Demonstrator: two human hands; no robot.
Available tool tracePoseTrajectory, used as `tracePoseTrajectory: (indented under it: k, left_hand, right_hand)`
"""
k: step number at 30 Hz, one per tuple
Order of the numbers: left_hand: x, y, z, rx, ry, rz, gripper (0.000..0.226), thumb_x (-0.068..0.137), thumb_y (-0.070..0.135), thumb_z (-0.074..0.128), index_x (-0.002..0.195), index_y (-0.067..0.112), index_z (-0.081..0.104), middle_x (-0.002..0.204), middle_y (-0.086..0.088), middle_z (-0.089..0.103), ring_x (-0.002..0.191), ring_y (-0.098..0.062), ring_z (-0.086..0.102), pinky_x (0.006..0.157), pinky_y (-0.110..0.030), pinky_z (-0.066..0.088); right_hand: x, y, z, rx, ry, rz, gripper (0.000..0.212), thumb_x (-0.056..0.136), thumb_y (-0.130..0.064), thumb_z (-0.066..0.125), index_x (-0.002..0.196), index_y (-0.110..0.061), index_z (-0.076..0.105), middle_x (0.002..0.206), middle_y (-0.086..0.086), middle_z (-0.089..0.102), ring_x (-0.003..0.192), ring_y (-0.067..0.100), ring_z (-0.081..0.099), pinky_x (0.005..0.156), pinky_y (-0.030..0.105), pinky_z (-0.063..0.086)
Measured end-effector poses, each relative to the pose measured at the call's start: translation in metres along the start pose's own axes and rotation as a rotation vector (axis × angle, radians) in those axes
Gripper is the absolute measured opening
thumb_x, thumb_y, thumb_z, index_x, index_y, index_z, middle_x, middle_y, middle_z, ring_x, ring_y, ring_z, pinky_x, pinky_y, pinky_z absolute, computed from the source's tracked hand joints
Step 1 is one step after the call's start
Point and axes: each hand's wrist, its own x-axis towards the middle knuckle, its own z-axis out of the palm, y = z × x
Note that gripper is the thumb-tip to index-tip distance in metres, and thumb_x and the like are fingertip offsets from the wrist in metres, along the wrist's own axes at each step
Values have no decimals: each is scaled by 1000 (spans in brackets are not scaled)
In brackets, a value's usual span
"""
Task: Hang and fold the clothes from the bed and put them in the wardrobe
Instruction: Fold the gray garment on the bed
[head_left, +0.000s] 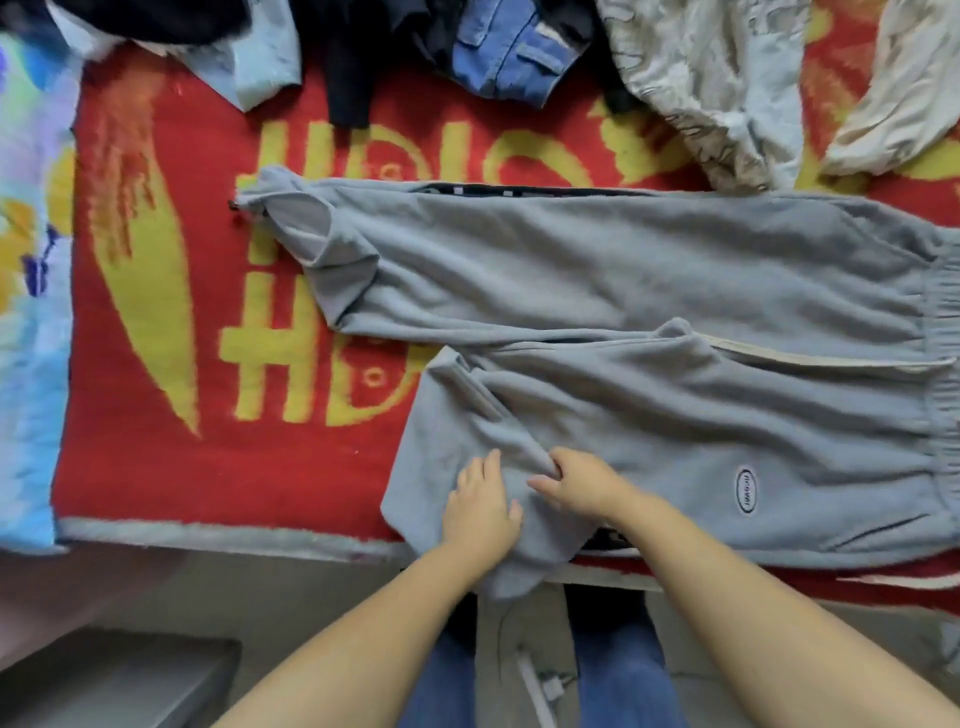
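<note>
Grey sweatpants lie spread across the bed, waistband at the right, legs pointing left. The near leg is folded back on itself and its cuff hangs over the bed's front edge. My left hand lies flat on that near leg, fingers apart. Just to its right, my right hand pinches a crease of the same leg's fabric. A small oval logo patch sits near the waistband.
The bed carries a red and yellow blanket. Along its far edge lie several other clothes: a denim piece, dark garments, a pale blue item and a white patterned cloth. A grey box stands on the floor at the lower left.
</note>
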Motion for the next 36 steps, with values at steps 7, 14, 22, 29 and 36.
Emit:
tracePoseTrajectory:
  k: [7,14,22,29,36]
  left_hand:
    - [-8,-68,-100,-1145,64,-91,26,100,21,46,122,14,58,122,-2,62,115,-14,56,93,-20,39]
    - [-19,-245,-238,-1382,-178,-80,49,85,32,67,131,30,52,122,-1,66,106,-15,64,82,-31,55]
    - [55,-311,-270,-544,608,-473,37,84,-1,39,107,12,65,74,-19,61,67,-32,61,62,-36,44]
    - [123,-148,-268,-380,420,242,61,87,30,65,138,4,44,135,-12,52,127,-27,45,107,-33,33]
    - [159,-129,-295,-716,447,-39,29,87,14,49,59,14,42,72,-23,58,75,-34,57,64,-37,37]
  right_hand:
    - [5,-150,-6,745,24,-25,11,92,-10,51,84,-6,59,88,13,61,83,22,58,73,32,44]
    - [11,-310,12,1249,-511,-192,56,99,-6,44,147,-26,25,141,23,47,135,29,42,103,39,41]
    - [38,-284,4,714,-140,-155,33,97,-3,35,120,-12,57,118,10,63,100,13,63,86,28,48]
    - [77,-185,-76,446,595,116,36,88,1,37,110,-11,62,106,7,66,99,22,61,82,26,43]
    - [89,-163,-92,191,548,52,40,90,1,39,124,-8,59,127,12,59,118,25,53,96,26,37]
